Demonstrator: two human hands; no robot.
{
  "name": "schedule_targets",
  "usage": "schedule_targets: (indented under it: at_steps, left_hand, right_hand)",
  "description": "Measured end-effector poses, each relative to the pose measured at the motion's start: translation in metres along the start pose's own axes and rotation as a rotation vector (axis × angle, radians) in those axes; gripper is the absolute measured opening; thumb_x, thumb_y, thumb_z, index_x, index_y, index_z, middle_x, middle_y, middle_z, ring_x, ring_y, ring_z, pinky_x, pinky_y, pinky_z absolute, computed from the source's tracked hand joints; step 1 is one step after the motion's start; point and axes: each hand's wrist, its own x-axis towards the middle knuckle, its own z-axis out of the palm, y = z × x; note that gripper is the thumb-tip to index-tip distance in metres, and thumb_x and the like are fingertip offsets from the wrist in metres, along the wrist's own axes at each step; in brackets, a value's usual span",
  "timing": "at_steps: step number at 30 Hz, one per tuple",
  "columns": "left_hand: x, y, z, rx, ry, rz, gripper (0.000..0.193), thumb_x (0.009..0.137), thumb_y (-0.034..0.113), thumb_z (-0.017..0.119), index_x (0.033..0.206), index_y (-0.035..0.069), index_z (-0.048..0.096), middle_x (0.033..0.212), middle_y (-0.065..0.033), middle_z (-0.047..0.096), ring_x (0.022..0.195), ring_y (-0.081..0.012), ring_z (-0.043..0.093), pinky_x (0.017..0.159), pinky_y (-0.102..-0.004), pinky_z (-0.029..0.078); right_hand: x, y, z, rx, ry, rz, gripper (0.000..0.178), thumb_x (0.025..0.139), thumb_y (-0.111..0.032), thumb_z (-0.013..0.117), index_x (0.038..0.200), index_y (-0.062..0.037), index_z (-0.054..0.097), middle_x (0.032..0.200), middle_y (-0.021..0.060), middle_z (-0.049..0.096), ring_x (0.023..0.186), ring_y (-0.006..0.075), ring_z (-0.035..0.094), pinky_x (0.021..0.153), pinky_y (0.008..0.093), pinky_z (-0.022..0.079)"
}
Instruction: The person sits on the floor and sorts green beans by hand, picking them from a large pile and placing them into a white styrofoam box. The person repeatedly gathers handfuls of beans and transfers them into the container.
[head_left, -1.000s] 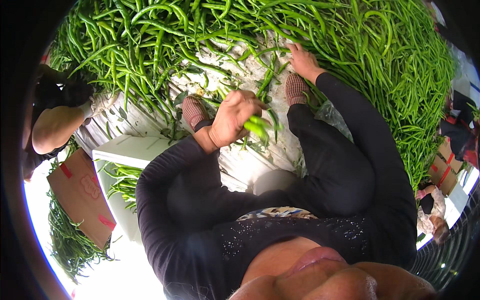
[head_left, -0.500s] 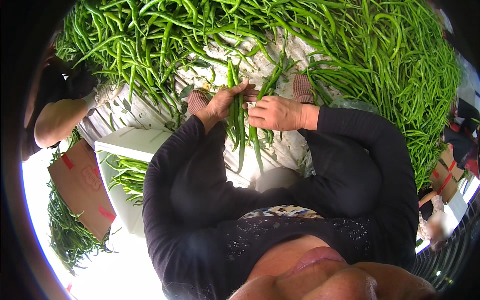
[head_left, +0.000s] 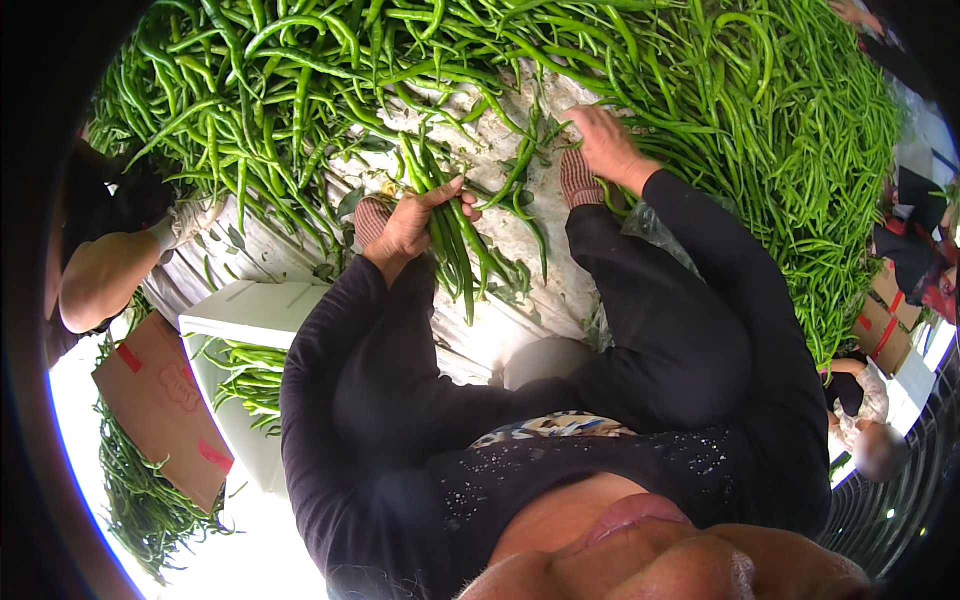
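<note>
My left hand (head_left: 405, 222) is closed around a small bunch of long green chili peppers (head_left: 452, 250), its thumb lying across them. The peppers point away from me at one end and hang toward my lap at the other. My right hand (head_left: 607, 145) reaches out past my right shoe (head_left: 578, 180), beside the near edge of the big chili pepper heap (head_left: 720, 110). Its fingers look stretched out, with nothing visible in them. Between the hands, a few loose peppers (head_left: 522, 170) lie on the pale sheet (head_left: 505, 325).
On my left stands a white box (head_left: 250, 310) with green peppers (head_left: 250, 375) in it, next to a brown cardboard piece (head_left: 165, 400). Another person's arm (head_left: 115, 255) is at the far left. At the right are cardboard boxes (head_left: 885, 310) and another person (head_left: 870, 415).
My right hand has left the bunch and moved away from me and to the right, toward the heap. The left hand has shifted slightly left, still holding peppers.
</note>
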Motion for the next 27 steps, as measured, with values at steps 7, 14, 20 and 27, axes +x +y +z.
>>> schedule_targets:
  at_steps: [7,14,20,27]
  left_hand:
    - [0.004,-0.003,0.002,0.152,0.022,0.051,0.020,0.089,0.019,0.064,0.082,0.000,0.063,0.070,-0.0072,0.060,0.070,-0.0230,0.061,0.073,-0.0330,0.051]
    - [0.006,-0.006,-0.012,0.017,0.060,0.067,0.012,0.088,0.012,0.064,0.092,0.001,0.062,0.080,-0.0054,0.062,0.065,-0.0147,0.056,0.069,-0.0320,0.050]
    - [-0.003,0.015,0.037,0.172,0.015,0.382,0.034,0.076,-0.002,0.073,0.107,0.000,0.062,0.079,-0.0040,0.063,0.065,-0.0127,0.059,0.063,-0.0253,0.051]
    - [-0.013,0.042,0.044,0.305,0.207,0.531,0.020,0.079,0.019,0.076,0.086,0.004,0.066,0.071,-0.0033,0.063,0.059,-0.0124,0.058,0.056,-0.0245,0.047]
  right_hand:
    - [-0.010,0.062,-0.011,-0.266,-0.542,0.027,0.048,0.072,-0.002,0.058,0.120,-0.0074,0.055,0.115,0.0141,0.054,0.114,0.0330,0.049,0.098,0.0431,0.038]
    - [0.013,0.014,-0.047,-0.061,-0.322,-0.007,0.031,0.077,-0.004,0.065,0.106,-0.0071,0.055,0.096,0.0142,0.059,0.095,0.0341,0.056,0.082,0.0432,0.044]
    - [0.052,-0.068,-0.074,0.036,-0.351,-0.253,0.044,0.074,0.002,0.060,0.116,-0.0059,0.051,0.086,0.0146,0.060,0.091,0.0332,0.058,0.080,0.0436,0.045]
    - [0.078,-0.091,-0.068,0.099,-0.329,-0.322,0.032,0.088,-0.013,0.054,0.119,-0.0015,0.054,0.104,0.0165,0.061,0.104,0.0308,0.057,0.085,0.0437,0.046]
